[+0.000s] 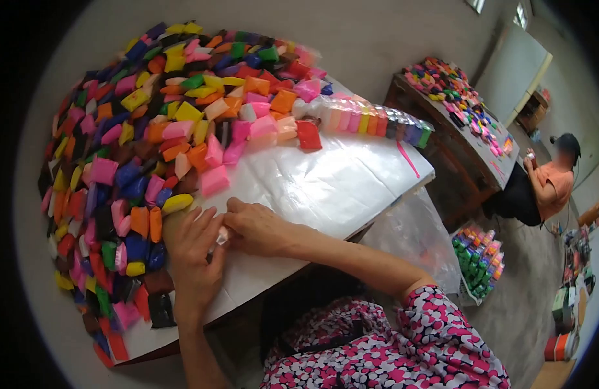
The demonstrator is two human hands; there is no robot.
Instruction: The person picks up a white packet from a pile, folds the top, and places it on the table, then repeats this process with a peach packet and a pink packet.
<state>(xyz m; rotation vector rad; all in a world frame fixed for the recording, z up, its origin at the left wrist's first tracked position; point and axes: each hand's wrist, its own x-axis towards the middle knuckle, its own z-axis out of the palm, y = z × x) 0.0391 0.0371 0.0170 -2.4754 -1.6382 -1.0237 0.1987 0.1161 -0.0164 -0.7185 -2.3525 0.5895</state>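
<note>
At the table's near edge my left hand (202, 249) and my right hand (259, 227) meet. A small piece of shiny clear plastic (222, 235) shows between them, with its contents mostly hidden. My left fingers reach forward over it, the thumb along its near side. The right hand is closed, its bent fingers at the plastic's right side. Just beyond my left fingertips lies a yellow packet (177, 203), at the edge of a large heap of small coloured soft packets (137, 175). A pink packet (214, 181) lies beyond my hands.
A long clear sleeve (370, 123) of coloured packets lies across the white tabletop (312, 175). Clear plastic sheeting (409, 240) hangs beside the table. A crate of filled sleeves (479, 266) stands on the floor. Another person (551, 178) sits by a second table (471, 123) heaped with packets.
</note>
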